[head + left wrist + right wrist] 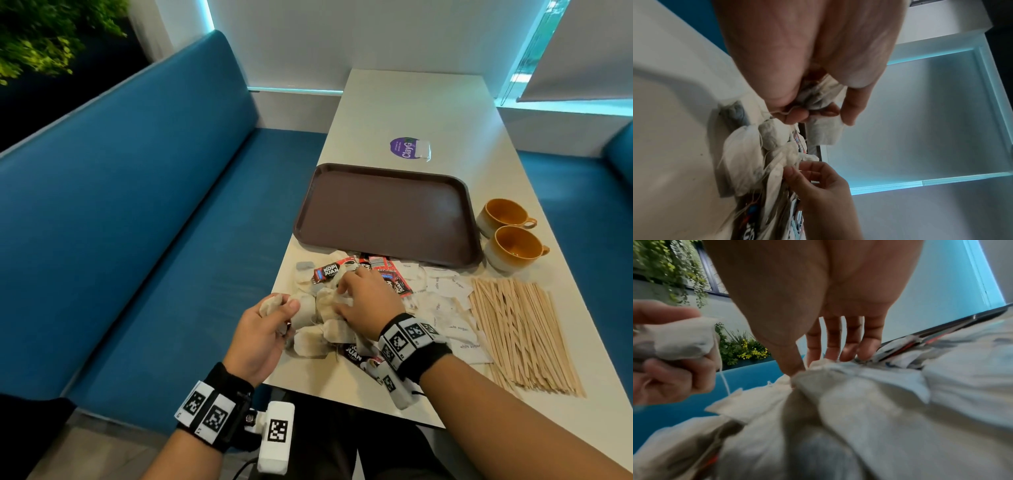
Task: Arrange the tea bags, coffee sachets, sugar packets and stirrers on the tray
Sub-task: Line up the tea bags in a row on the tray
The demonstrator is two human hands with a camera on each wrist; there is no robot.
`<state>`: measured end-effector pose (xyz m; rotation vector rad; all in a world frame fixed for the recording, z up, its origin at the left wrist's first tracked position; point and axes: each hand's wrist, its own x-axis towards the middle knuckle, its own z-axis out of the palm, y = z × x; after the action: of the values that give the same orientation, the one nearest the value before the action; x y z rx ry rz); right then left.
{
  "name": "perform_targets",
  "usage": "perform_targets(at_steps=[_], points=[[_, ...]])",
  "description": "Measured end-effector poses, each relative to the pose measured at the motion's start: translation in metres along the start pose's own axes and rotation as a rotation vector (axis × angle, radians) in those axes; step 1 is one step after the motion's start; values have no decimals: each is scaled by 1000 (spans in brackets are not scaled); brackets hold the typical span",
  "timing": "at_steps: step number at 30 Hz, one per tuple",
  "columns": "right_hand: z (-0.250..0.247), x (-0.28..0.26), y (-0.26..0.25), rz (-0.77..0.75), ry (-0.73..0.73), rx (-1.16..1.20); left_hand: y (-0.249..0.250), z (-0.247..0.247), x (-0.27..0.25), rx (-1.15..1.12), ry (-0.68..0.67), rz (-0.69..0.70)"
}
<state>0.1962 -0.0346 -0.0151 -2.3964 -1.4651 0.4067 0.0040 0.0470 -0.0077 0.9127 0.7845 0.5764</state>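
Note:
An empty brown tray (pixel 387 219) lies mid-table. In front of it is a heap of white tea bags (pixel 322 329), red and black coffee sachets (pixel 327 272), white sugar packets (pixel 448 291) and wooden stirrers (pixel 524 332). My left hand (pixel 270 322) hovers at the table's left edge and grips a bunch of tea bags (pixel 824 129). My right hand (pixel 359 301) lies over the heap, its thumb and fingertips (pixel 830 352) pinching a tea bag (pixel 822 366) at the top of the pile.
Two mustard and cream cups (pixel 510 236) stand right of the tray. A purple sticker (pixel 407 148) sits beyond the tray on the white table (pixel 411 102). A blue bench (pixel 144 212) runs along the left.

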Motion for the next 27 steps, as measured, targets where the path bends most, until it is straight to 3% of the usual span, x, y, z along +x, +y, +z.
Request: perform_targets(at_steps=[5, 9, 17, 27], points=[[-8, 1, 7, 26, 19, 166, 3, 5, -7, -202, 15, -52], [-20, -7, 15, 110, 137, 395, 6, 12, -12, -367, -32, -124], [-44, -21, 26, 218, 261, 789, -2, 18, -8, -232, 50, -207], [-59, -40, 9, 220, 225, 1132, -9, 24, -10, -239, -97, -224]])
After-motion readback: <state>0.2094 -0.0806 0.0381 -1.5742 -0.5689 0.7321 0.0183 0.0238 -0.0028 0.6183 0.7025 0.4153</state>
